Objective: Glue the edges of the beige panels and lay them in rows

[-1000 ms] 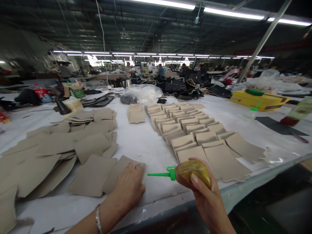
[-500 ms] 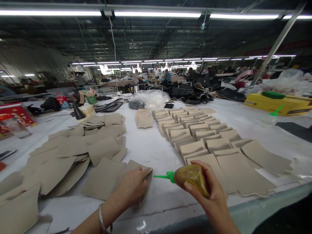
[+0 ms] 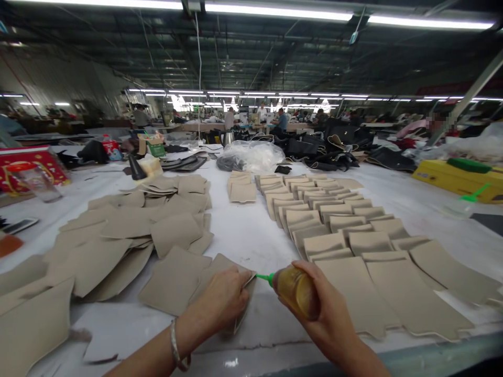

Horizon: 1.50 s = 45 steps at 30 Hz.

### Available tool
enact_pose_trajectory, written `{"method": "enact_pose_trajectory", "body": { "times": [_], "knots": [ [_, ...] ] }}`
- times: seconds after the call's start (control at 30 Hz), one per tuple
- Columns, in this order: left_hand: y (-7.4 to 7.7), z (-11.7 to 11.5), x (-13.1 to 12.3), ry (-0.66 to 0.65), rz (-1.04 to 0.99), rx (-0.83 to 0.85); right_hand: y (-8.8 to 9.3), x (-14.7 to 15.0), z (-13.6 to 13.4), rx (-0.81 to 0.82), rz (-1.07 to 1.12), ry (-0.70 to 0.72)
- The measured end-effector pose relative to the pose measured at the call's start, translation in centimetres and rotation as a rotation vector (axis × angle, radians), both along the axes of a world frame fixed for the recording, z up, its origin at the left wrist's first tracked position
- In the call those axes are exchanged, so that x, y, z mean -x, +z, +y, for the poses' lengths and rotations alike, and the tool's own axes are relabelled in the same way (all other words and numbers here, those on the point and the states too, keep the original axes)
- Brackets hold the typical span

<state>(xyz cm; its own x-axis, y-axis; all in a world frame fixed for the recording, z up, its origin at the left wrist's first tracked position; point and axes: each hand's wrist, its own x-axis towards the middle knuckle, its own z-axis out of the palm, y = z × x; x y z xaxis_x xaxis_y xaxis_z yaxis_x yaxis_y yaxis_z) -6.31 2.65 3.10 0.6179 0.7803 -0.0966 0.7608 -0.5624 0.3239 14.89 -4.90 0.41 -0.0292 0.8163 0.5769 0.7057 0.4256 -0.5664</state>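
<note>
My left hand, a bangle at its wrist, grips a beige leather-like piece with the fingers near its right corner. The fold or gap along that edge is partly hidden under the hand. In my right hand is a squeeze bottle of amber liquid, tilted sideways with its green nozzle pointing left. The nozzle tip is at the corner of the held piece. A second beige piece lies flat just left of it.
Loose beige pieces are heaped on the left. Overlapping rows of folded pieces lie on the right. Farther back are clear plastic bags, black bags, a yellow box and a red box.
My right hand has brought the bottle left, so its nozzle now meets the piece's corner. My left hand keeps its grip on the piece. The whole view has shifted slightly.
</note>
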Motion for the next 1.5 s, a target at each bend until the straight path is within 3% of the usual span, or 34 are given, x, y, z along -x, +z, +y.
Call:
{"method": "enact_pose_trajectory", "body": {
  "times": [0.27,0.67,0.83,1.03,1.23,1.4,1.5],
  "knots": [
    [-0.6,0.0,0.4,-0.003,-0.023,-0.009,0.6,-0.3,0.1,0.011,0.025,-0.072],
    [-0.8,0.0,0.6,0.017,-0.038,0.025,0.8,-0.5,0.4,0.028,0.110,-0.066],
    [-0.5,-0.1,0.5,0.009,-0.007,0.036,0.5,-0.9,0.3,0.105,0.177,-0.035],
    [-0.5,0.0,0.9,0.003,-0.015,0.064,-0.1,-1.2,0.6,0.119,0.255,-0.103],
    [-0.9,0.1,1.2,-0.007,-0.051,0.073,-0.3,-1.3,0.1,0.225,0.270,0.022],
    [-0.8,0.0,1.4,-0.026,-0.039,0.079,-0.6,-1.1,0.0,0.172,0.299,-0.057],
    [-0.8,-0.1,1.5,-0.029,-0.063,0.089,-0.5,-0.6,-0.7,0.254,0.301,0.046]
  ]
}}
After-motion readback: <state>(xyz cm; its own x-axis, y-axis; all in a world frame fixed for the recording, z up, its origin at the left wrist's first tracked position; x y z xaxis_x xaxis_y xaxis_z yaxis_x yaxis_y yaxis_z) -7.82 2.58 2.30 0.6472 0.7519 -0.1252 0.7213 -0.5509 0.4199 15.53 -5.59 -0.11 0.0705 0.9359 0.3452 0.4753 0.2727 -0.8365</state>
